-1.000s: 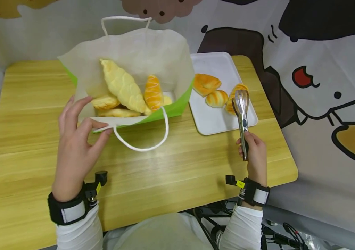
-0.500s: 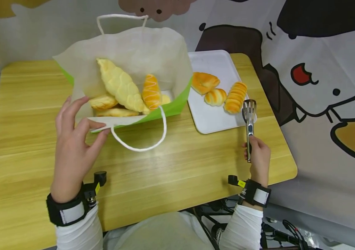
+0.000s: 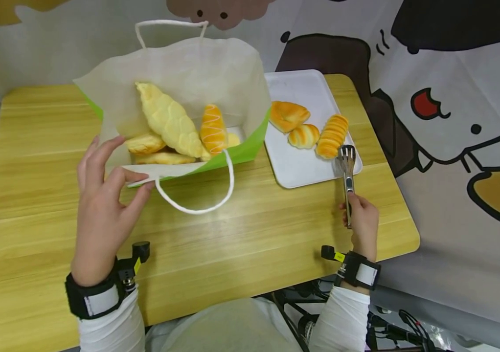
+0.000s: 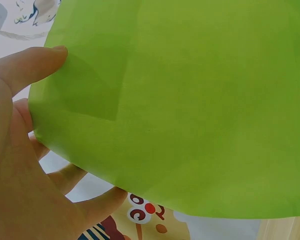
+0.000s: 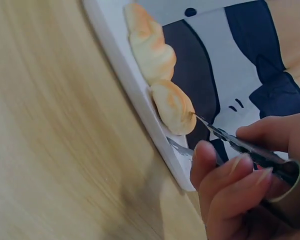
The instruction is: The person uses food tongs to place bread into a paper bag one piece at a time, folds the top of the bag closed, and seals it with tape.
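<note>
My left hand [image 3: 104, 210] pinches the near rim of a green paper bag [image 3: 250, 146] between thumb and fingers; the left wrist view shows the bag's green outside [image 4: 180, 100]. Inside lie a large pale braided bread [image 3: 170, 120], an orange bread with white icing lines [image 3: 214, 129] and several other breads, partly hidden. In my right hand [image 3: 362, 217] I grip metal tongs [image 3: 348, 168] over the tray's near right corner. Their arms stand apart in the right wrist view, tips close to the ridged bread roll [image 3: 332, 137]; whether they touch it I cannot tell.
On the white tray [image 3: 296, 173] also lie a small striped roll [image 3: 304, 136] and a folded golden pastry [image 3: 289, 116]. A white rope handle [image 3: 197, 211] hangs over the bag's front. The wooden table [image 3: 232, 259] ends at a printed cloth [image 3: 443, 195].
The tongs have drawn back from over the ridged roll toward me and right, then shifted slightly left to its near end. My left hand keeps its hold on the bag.
</note>
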Tool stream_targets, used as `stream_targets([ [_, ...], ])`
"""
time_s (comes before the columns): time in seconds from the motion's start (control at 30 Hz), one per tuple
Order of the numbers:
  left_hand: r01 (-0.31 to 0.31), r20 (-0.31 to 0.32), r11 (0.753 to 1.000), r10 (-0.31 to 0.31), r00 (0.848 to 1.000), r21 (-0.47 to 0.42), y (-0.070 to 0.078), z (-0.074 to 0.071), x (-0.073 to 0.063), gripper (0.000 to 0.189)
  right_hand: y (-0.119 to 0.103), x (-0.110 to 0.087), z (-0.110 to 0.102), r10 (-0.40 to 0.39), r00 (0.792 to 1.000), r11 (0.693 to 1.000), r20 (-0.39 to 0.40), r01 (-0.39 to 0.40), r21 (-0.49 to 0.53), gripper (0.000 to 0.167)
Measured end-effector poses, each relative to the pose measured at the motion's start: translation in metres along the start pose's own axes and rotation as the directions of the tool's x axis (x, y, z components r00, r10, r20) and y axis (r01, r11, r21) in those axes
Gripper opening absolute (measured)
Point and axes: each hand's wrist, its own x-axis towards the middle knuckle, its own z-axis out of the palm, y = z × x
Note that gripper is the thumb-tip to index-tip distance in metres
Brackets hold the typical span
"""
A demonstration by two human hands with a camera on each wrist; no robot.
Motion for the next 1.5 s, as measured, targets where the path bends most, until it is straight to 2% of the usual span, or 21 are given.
stream_targets([
  [0.2, 0.004, 0.000, 1.000, -0.004, 1.000, -0.001, 0.000, 0.000, 0.001, 0.057, 0.004, 0.007, 0.002, 0.018, 0.993, 0.987, 0.114, -0.036, 0.158, 0.049],
  [0.33, 0.005, 0.001, 1.000, -0.005, 1.000, -0.005, 0.000, 0.000, 0.000, 0.058, 0.004, 0.011, 0.005, 0.009, 0.992, 0.981, 0.129, -0.034, 0.189, 0.050],
  [0.53, 0.002, 0.007, 1.000, -0.002, 1.000, -0.001, 0.000, 0.000, 0.000, 0.058, -0.004, 0.015, 0.005, -0.013, 0.993, 0.999, 0.113, 0.009, 0.037, 0.052],
  [0.67, 0.000, 0.006, 1.000, 0.000, 1.000, -0.004, -0.001, 0.000, 0.000, 0.057, -0.011, 0.019, 0.001, -0.039, 0.989, 0.995, 0.141, 0.052, -0.088, 0.053],
  [0.8, 0.005, 0.010, 1.000, -0.005, 1.000, -0.006, 0.000, -0.001, 0.000, 0.037, -0.015, 0.021, -0.003, -0.050, 0.984, 0.983, 0.172, 0.079, -0.166, 0.054],
  [0.87, 0.011, 0.009, 1.000, -0.011, 1.000, -0.012, 0.001, -0.001, 0.000, 0.022, -0.015, 0.022, -0.003, -0.054, 0.983, 0.983, 0.173, 0.083, -0.162, 0.054],
  [0.93, 0.017, 0.004, 1.000, -0.017, 1.000, -0.016, 0.001, -0.001, 0.000, 0.014, -0.014, 0.024, -0.001, -0.055, 0.985, 0.989, 0.164, 0.076, -0.124, 0.052],
  [1.07, 0.024, -0.007, 0.999, -0.024, 1.000, -0.027, 0.002, 0.001, 0.000, 0.016, -0.007, 0.025, 0.004, -0.037, 0.989, 0.999, 0.141, 0.033, 0.029, 0.049],
  [1.23, 0.026, -0.008, 0.999, -0.026, 1.000, -0.031, 0.004, 0.002, 0.000, 0.019, 0.002, 0.024, 0.005, -0.017, 0.991, 0.978, 0.130, -0.011, 0.208, 0.046],
  [1.37, 0.031, -0.012, 0.999, -0.031, 0.999, -0.035, 0.005, 0.002, 0.000, 0.019, 0.006, 0.024, 0.004, -0.026, 0.992, 0.958, 0.123, -0.011, 0.286, 0.044],
  [1.5, 0.033, -0.015, 0.999, -0.034, 0.999, -0.033, 0.005, 0.002, 0.000, 0.019, 0.009, 0.022, 0.002, -0.034, 0.992, 0.949, 0.119, -0.005, 0.317, 0.045],
])
